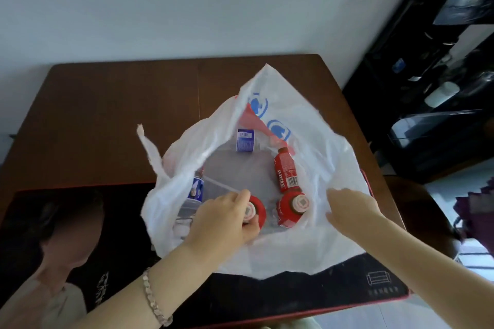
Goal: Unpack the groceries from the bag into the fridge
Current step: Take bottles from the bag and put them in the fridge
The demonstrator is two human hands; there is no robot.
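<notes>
A white plastic bag (307, 168) lies open on the table, printed with blue logos. Inside it stand two red juice bottles, one at the near middle (258, 212) and one to its right (292, 208). A third red juice bottle (286, 171) lies on its side behind them. Two clear water bottles with blue labels are in the bag, one at the left (193, 197) and one at the back (244, 140). My left hand (222, 222) reaches into the bag and grips the near red bottle at its cap. My right hand (350, 209) holds the bag's right rim.
The bag sits on a dark mat with a red border (294, 299), which lies on a brown wooden table (120, 104) against a white wall. A black shelf unit (438, 75) with small items stands at the right.
</notes>
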